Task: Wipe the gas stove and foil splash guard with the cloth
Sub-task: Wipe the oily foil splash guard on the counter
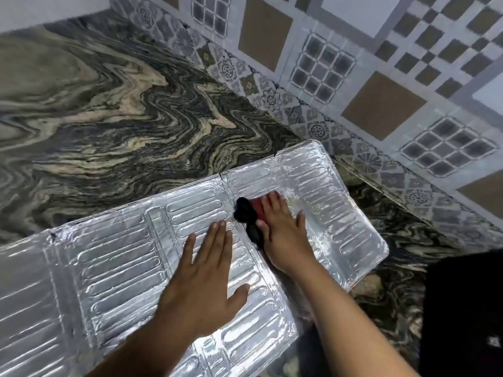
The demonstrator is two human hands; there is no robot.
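The silver foil splash guard [109,268] lies flat and unfolded across the marbled countertop, its embossed panels facing up. My left hand [206,273] rests palm down on its middle panel, fingers spread, holding nothing. My right hand [283,235] presses a dark cloth with a red patch [245,213] onto the right-hand panel. The cloth pokes out to the left of my fingers. A whitish smear shows on the foil just right of that hand. The gas stove is out of view.
The swirled grey and beige stone countertop [122,110] stretches to the back and left. A patterned tiled wall [353,63] rises along the right. A black object [462,308] fills the lower right corner.
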